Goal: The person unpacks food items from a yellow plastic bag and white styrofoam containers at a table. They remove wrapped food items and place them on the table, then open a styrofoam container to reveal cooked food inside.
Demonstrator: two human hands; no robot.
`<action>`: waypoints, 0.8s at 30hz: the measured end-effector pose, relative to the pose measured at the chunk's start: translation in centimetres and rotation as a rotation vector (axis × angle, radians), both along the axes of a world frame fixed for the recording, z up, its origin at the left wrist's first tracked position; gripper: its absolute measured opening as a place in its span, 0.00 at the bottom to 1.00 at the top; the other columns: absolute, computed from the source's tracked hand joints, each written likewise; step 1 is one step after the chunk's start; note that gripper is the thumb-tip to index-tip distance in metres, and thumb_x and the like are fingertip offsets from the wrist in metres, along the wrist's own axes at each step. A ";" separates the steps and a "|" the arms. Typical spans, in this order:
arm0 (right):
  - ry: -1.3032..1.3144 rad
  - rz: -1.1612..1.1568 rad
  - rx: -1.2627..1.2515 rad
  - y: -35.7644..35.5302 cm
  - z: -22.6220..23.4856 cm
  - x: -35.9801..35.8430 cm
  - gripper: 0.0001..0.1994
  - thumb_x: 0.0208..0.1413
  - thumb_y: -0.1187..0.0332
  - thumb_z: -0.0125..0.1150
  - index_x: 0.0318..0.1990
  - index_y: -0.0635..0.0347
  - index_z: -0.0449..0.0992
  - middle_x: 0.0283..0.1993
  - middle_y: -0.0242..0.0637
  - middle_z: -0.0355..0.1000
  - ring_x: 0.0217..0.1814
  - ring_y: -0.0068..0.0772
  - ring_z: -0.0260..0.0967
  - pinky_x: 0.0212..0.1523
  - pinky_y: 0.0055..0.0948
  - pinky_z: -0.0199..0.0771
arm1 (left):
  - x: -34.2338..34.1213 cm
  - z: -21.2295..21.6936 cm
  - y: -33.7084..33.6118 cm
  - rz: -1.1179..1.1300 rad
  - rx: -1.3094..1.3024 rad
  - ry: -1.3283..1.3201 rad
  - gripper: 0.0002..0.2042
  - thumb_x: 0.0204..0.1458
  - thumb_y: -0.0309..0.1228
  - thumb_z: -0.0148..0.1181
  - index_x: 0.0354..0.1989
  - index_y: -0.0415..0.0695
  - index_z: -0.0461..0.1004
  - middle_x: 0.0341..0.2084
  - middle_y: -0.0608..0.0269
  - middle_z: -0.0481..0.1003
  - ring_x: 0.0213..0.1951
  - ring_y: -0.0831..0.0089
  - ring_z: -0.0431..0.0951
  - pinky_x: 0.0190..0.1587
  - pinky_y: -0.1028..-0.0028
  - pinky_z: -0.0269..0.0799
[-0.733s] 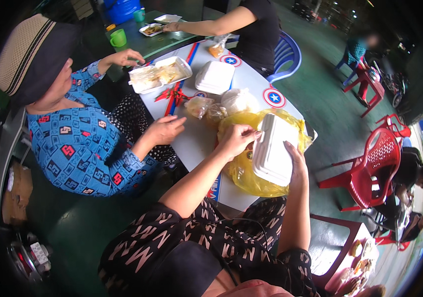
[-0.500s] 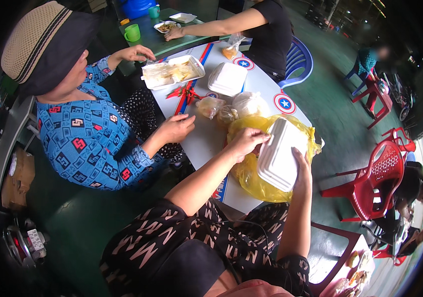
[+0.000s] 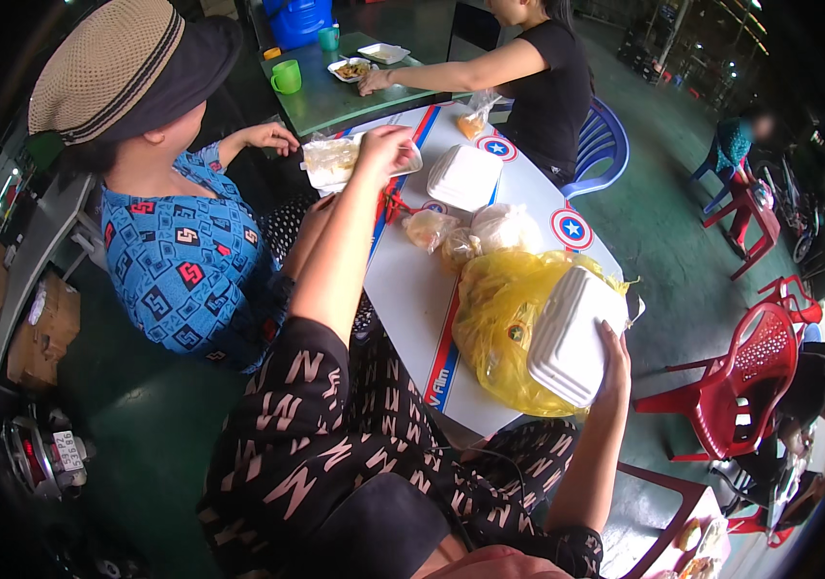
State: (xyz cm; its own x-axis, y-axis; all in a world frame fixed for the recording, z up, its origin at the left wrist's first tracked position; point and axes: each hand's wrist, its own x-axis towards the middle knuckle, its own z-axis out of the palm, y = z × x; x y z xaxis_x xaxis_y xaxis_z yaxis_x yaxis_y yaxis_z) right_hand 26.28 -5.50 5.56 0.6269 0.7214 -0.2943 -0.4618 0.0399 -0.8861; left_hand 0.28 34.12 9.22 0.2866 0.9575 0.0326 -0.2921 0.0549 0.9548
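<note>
In my right hand (image 3: 615,359) is a closed white foam food box (image 3: 574,333), held tilted by its right edge. The box hovers over a yellow plastic bag (image 3: 489,333) at the table's near right. My left hand (image 3: 388,150) reaches far forward over an open white foam container (image 3: 330,164) with food in it. Its fingers are curled together; anything between them is hidden. Another closed white foam box (image 3: 465,177) sits to the right of that hand. Small tied clear bags (image 3: 429,230) and a whitish bag (image 3: 507,230) lie between it and the yellow bag.
A person in a blue patterned top (image 3: 185,256) sits close on my left, one hand beside the open container. Across the table, a person in black (image 3: 552,92) reaches toward a green table (image 3: 335,106). Red plastic chairs (image 3: 745,372) stand at right, a blue chair (image 3: 605,145) behind.
My left hand has left the foam box and moved forward and left over the open container. The right hand keeps the box, now slightly lower and farther right in view.
</note>
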 end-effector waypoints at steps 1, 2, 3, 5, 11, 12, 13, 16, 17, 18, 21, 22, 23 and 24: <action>0.019 0.000 0.010 -0.3 -0.1 0.0 0.29 0.50 0.66 0.61 0.59 0.64 0.58 0.45 0.44 0.70 0.42 0.34 0.72 0.42 0.29 0.75 | -0.7 -0.5 1.5 0.077 -0.044 0.001 0.08 0.49 0.30 0.61 0.33 0.40 0.73 0.21 0.64 0.74 0.21 0.75 0.75 0.20 0.81 0.69; 0.037 0.003 0.019 -0.6 -0.2 0.0 0.29 0.50 0.66 0.61 0.59 0.63 0.58 0.45 0.44 0.70 0.42 0.34 0.72 0.42 0.29 0.75 | -1.5 -1.1 2.9 0.117 -0.070 0.018 0.07 0.49 0.30 0.61 0.33 0.40 0.73 0.21 0.63 0.74 0.22 0.74 0.76 0.22 0.79 0.70; 0.053 0.003 0.027 -1.1 -0.5 0.2 0.29 0.50 0.66 0.61 0.59 0.63 0.59 0.45 0.44 0.70 0.42 0.34 0.72 0.42 0.29 0.75 | -1.9 -1.7 3.7 0.155 -0.096 0.040 0.07 0.50 0.29 0.60 0.33 0.40 0.73 0.21 0.63 0.74 0.23 0.72 0.77 0.23 0.78 0.71; 0.082 -0.015 0.044 -2.3 -0.8 0.6 0.29 0.50 0.65 0.61 0.59 0.63 0.59 0.45 0.44 0.70 0.42 0.35 0.72 0.42 0.29 0.75 | -1.7 -2.1 3.9 0.165 -0.113 0.098 0.06 0.50 0.29 0.60 0.32 0.40 0.73 0.22 0.62 0.74 0.24 0.72 0.77 0.25 0.77 0.71; 0.062 -0.004 0.054 -2.6 -1.0 1.1 0.29 0.50 0.64 0.61 0.59 0.62 0.59 0.46 0.44 0.69 0.44 0.35 0.71 0.42 0.30 0.75 | -2.5 -3.5 5.5 0.188 -0.166 0.143 0.06 0.50 0.29 0.60 0.32 0.41 0.72 0.23 0.61 0.74 0.24 0.71 0.77 0.26 0.76 0.72; 0.066 -0.002 0.059 -2.4 -1.1 1.2 0.30 0.50 0.64 0.61 0.59 0.62 0.59 0.47 0.44 0.69 0.44 0.35 0.71 0.42 0.30 0.75 | -2.6 -3.6 5.8 0.183 -0.167 0.156 0.06 0.50 0.29 0.61 0.32 0.41 0.72 0.23 0.61 0.75 0.25 0.71 0.77 0.27 0.77 0.72; 0.072 0.000 0.063 -2.4 -1.2 1.2 0.30 0.50 0.64 0.61 0.59 0.63 0.59 0.47 0.44 0.69 0.44 0.35 0.71 0.43 0.30 0.75 | -2.5 -3.6 5.9 0.177 -0.167 0.169 0.07 0.49 0.29 0.61 0.33 0.41 0.71 0.24 0.61 0.75 0.27 0.71 0.77 0.28 0.77 0.72; 0.096 0.005 0.077 -2.5 -1.9 1.6 0.30 0.50 0.64 0.61 0.60 0.63 0.58 0.47 0.44 0.69 0.44 0.35 0.71 0.43 0.30 0.75 | -2.2 -3.6 6.0 0.191 -0.166 0.174 0.07 0.49 0.29 0.61 0.32 0.41 0.71 0.24 0.60 0.75 0.26 0.71 0.77 0.27 0.77 0.73; 0.105 0.005 0.081 -2.6 -2.1 1.7 0.30 0.50 0.65 0.61 0.60 0.63 0.58 0.47 0.45 0.69 0.44 0.35 0.71 0.43 0.31 0.75 | -2.0 -3.7 5.9 0.195 -0.172 0.168 0.06 0.49 0.28 0.61 0.32 0.40 0.72 0.23 0.60 0.75 0.25 0.71 0.77 0.26 0.77 0.73; 0.113 0.006 0.085 -2.6 -2.2 1.7 0.30 0.50 0.65 0.61 0.60 0.63 0.58 0.47 0.45 0.69 0.44 0.36 0.71 0.43 0.31 0.75 | -1.8 -3.8 5.8 0.199 -0.178 0.162 0.06 0.49 0.27 0.61 0.32 0.40 0.72 0.23 0.60 0.74 0.24 0.71 0.77 0.25 0.77 0.73; 0.132 0.008 0.096 -2.6 -2.4 1.7 0.30 0.50 0.65 0.61 0.60 0.63 0.58 0.47 0.45 0.69 0.45 0.36 0.71 0.44 0.31 0.75 | -1.5 -4.1 5.9 0.192 -0.184 0.158 0.05 0.50 0.27 0.60 0.33 0.39 0.73 0.22 0.60 0.74 0.23 0.71 0.77 0.24 0.77 0.72; 0.130 0.003 0.098 -2.5 -2.2 1.6 0.30 0.50 0.66 0.61 0.60 0.63 0.57 0.47 0.46 0.69 0.45 0.37 0.71 0.44 0.31 0.75 | -1.3 -4.1 6.0 0.185 -0.186 0.157 0.06 0.50 0.27 0.60 0.33 0.39 0.73 0.22 0.60 0.74 0.22 0.71 0.77 0.24 0.77 0.72; 0.129 0.000 0.100 -2.3 -2.2 1.6 0.30 0.50 0.66 0.61 0.60 0.63 0.57 0.47 0.46 0.68 0.45 0.37 0.71 0.44 0.31 0.75 | -1.2 -4.2 6.1 0.177 -0.190 0.155 0.06 0.50 0.27 0.60 0.34 0.39 0.73 0.23 0.59 0.74 0.22 0.71 0.77 0.23 0.77 0.72; 0.127 0.004 0.101 -2.2 -2.2 1.7 0.31 0.50 0.66 0.62 0.60 0.63 0.57 0.47 0.46 0.68 0.45 0.37 0.71 0.44 0.32 0.75 | -1.2 -4.3 6.2 0.170 -0.193 0.153 0.06 0.50 0.27 0.60 0.34 0.38 0.73 0.23 0.59 0.74 0.22 0.71 0.77 0.23 0.77 0.72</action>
State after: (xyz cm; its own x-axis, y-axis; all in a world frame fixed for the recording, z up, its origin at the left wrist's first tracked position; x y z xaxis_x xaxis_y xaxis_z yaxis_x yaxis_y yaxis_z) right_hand 27.98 -7.72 3.33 0.5866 0.7537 -0.2965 -0.5701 0.1242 -0.8121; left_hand -0.93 40.30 4.91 0.1097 0.9764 -0.1860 -0.1660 0.2025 0.9651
